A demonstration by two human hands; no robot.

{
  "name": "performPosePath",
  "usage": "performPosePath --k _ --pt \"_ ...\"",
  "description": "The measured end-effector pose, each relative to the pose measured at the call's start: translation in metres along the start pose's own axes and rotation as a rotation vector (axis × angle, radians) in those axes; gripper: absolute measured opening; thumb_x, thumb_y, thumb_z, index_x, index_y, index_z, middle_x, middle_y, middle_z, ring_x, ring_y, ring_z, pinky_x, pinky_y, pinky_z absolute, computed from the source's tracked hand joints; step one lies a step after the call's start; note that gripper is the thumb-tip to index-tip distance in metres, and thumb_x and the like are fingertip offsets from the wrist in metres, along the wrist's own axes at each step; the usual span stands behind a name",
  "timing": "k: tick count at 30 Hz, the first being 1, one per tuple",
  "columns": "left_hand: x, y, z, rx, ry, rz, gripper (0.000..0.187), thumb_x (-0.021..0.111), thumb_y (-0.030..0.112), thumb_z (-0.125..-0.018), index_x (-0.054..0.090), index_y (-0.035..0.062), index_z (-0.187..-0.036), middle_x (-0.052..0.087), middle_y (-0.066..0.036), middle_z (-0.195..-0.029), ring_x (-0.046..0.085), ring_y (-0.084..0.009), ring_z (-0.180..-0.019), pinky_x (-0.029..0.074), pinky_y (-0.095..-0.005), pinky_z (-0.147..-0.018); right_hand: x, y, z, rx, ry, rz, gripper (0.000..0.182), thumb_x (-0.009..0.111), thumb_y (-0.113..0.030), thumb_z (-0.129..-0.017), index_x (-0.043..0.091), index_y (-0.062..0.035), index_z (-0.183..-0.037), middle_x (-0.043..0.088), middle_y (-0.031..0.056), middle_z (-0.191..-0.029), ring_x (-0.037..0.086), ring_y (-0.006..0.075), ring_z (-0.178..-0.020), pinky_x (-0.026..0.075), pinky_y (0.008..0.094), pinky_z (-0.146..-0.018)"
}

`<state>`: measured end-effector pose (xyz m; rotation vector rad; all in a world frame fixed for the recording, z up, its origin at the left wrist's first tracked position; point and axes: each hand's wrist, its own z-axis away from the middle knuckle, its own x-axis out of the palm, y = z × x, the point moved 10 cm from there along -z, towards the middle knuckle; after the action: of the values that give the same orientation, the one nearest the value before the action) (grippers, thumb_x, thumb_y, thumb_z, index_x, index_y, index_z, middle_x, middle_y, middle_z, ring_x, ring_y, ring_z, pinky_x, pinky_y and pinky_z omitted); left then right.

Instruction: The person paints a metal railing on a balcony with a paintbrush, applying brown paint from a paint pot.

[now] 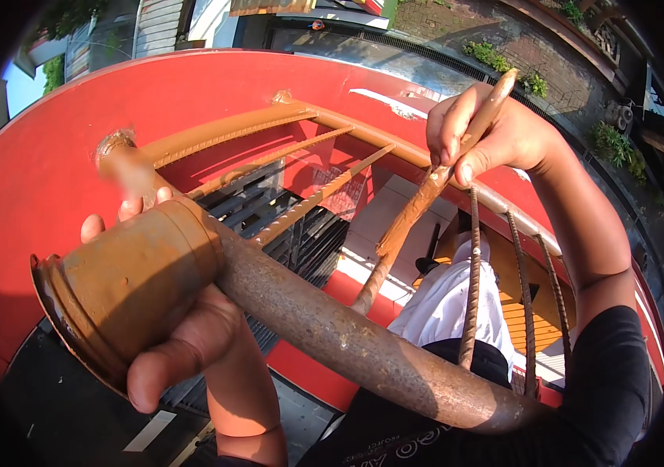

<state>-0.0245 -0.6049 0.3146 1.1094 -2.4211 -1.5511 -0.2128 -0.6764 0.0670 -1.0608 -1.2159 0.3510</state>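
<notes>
My left hand is wrapped round a paint can smeared with brown-orange paint. The can is tilted beside a thick rusty pipe, and its inside is hidden. Between the thumb and fingers of my right hand is a paintbrush, its pale handle end pointing up and its paint-covered end down along a ribbed rung. Rungs on the left, such as a coated rung, are brown-orange. To the right, a bare rung looks rusty and unpainted.
A curved red wall surrounds the ladder-like frame. The far pipe is brown-orange on its left part. Below the rungs are white cloth on my legs and a slatted wooden surface. Beyond the wall lies a paved street with plants.
</notes>
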Motion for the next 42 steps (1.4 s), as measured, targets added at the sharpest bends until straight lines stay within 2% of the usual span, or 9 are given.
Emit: performPosePath --k 2,8,11,15,18,19,22,38,42 --pt "0.000 -0.001 -0.001 -0.009 -0.006 0.008 0.115 0.056 0.082 -0.075 0.035 -0.0087 -0.142 0.054 -0.026 -0.131 0.059 -0.0378 -0.121 0.052 -0.0532 -0.100 0.021 -0.026 -0.002 -0.227 -0.055 -0.072 0.029 0.090 -0.012 -0.066 0.072 0.0001 -0.085 0.071 0.0086 -0.086 0.067 0.0190 -0.084 0.052 0.0320 -0.079" --pt "0.002 0.001 0.001 -0.017 0.082 -0.139 0.129 0.037 0.097 -0.066 0.035 -0.0075 -0.142 0.055 -0.026 -0.128 0.059 -0.0386 -0.118 0.048 -0.0552 -0.103 0.001 -0.004 -0.002 -0.059 0.033 0.003 0.029 0.093 -0.016 -0.063 0.073 -0.0050 -0.081 0.067 0.0092 -0.080 0.065 0.0230 -0.080 0.054 0.0346 -0.069" --pt "0.001 -0.001 0.001 -0.049 0.031 -0.151 0.129 0.038 0.096 -0.066 0.034 -0.0075 -0.143 0.053 -0.023 -0.132 0.059 -0.0385 -0.118 0.049 -0.0562 -0.103 0.009 -0.029 -0.001 -0.192 0.044 -0.108 0.029 0.093 -0.014 -0.063 0.073 -0.0038 -0.081 0.067 0.0102 -0.081 0.065 0.0230 -0.079 0.053 0.0338 -0.068" --pt "0.000 -0.002 0.001 -0.039 0.047 -0.144 0.130 0.037 0.097 -0.066 0.034 -0.0078 -0.142 0.051 -0.023 -0.134 0.059 -0.0383 -0.118 0.049 -0.0559 -0.103 0.029 -0.007 -0.011 -0.051 -0.090 0.003 0.031 0.093 -0.018 -0.062 0.073 -0.0043 -0.081 0.067 0.0119 -0.081 0.064 0.0221 -0.078 0.052 0.0345 -0.068" --pt "0.001 0.000 0.000 -0.031 0.047 -0.162 0.130 0.037 0.097 -0.066 0.034 -0.0079 -0.142 0.051 -0.023 -0.134 0.059 -0.0382 -0.118 0.049 -0.0554 -0.102 -0.001 0.005 -0.002 0.003 0.074 -0.027 0.032 0.094 -0.018 -0.061 0.074 -0.0049 -0.082 0.067 0.0114 -0.080 0.064 0.0222 -0.078 0.052 0.0347 -0.067" --pt "0.000 0.000 0.000 -0.029 0.052 -0.168 0.130 0.037 0.096 -0.066 0.034 -0.0080 -0.142 0.051 -0.023 -0.134 0.059 -0.0383 -0.118 0.049 -0.0552 -0.102 0.004 -0.006 0.000 -0.091 0.028 -0.058 0.031 0.090 -0.011 -0.066 0.073 0.0000 -0.089 0.072 0.0086 -0.090 0.068 0.0197 -0.084 0.053 0.0326 -0.079" --pt "0.000 -0.002 0.001 -0.045 0.033 -0.156 0.130 0.037 0.096 -0.066 0.034 -0.0083 -0.142 0.052 -0.024 -0.133 0.059 -0.0385 -0.119 0.050 -0.0549 -0.102 0.037 -0.040 -0.004 -0.247 -0.081 -0.103 0.032 0.094 -0.018 -0.060 0.074 -0.0056 -0.082 0.067 0.0103 -0.079 0.065 0.0218 -0.076 0.052 0.0332 -0.066" --pt "0.001 0.000 0.001 -0.016 0.045 -0.142 0.126 0.037 0.095 -0.069 0.035 -0.0080 -0.142 0.054 -0.026 -0.130 0.059 -0.0378 -0.119 0.051 -0.0531 -0.101 0.023 -0.033 -0.007 0.007 0.056 0.005 0.033 0.094 -0.016 -0.061 0.073 -0.0021 -0.083 0.070 0.0077 -0.083 0.066 0.0183 -0.079 0.052 0.0318 -0.073" --pt "-0.001 -0.004 0.000 -0.024 -0.066 0.015 0.110 0.060 0.080 -0.075 0.038 -0.0045 -0.141 0.058 -0.028 -0.127 0.060 -0.0372 -0.119 0.051 -0.0526 -0.102 0.025 -0.024 -0.017 0.150 0.032 0.079 0.035 0.093 -0.015 -0.063 0.072 -0.0017 -0.086 0.071 0.0075 -0.085 0.067 0.0179 -0.079 0.053 0.0305 -0.074"
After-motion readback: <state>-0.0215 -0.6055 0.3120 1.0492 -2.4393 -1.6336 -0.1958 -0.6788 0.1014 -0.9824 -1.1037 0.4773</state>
